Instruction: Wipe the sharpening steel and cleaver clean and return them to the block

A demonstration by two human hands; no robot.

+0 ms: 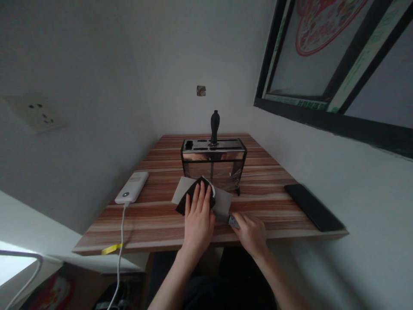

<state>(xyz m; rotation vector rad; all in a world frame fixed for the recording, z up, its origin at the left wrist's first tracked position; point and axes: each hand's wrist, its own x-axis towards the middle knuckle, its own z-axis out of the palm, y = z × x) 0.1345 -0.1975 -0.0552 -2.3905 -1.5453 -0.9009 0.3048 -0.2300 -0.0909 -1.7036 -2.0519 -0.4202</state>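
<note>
A wide grey cleaver [222, 203] lies crosswise over the wooden table, near its front. My right hand [250, 232] is closed around the cleaver's handle [233, 221], most of which the fingers hide. Across the middle of the blade is a black cloth [184, 204] with a pale edge. My left hand [198, 219] holds this cloth against the blade, its fingers long and fairly flat on top. Parts of the blade show on both sides of the cloth. Just behind stands a knife block [213, 157] with clear sides and one black-handled tool [214, 125] upright in its top.
On the table's [155, 219] left side lies a white power bank [132, 187] with a white cable [121, 241] hanging over the front edge. A yellow tag [111, 249] is beside the cable. A black phone [312, 206] lies at the right edge. Walls flank the table.
</note>
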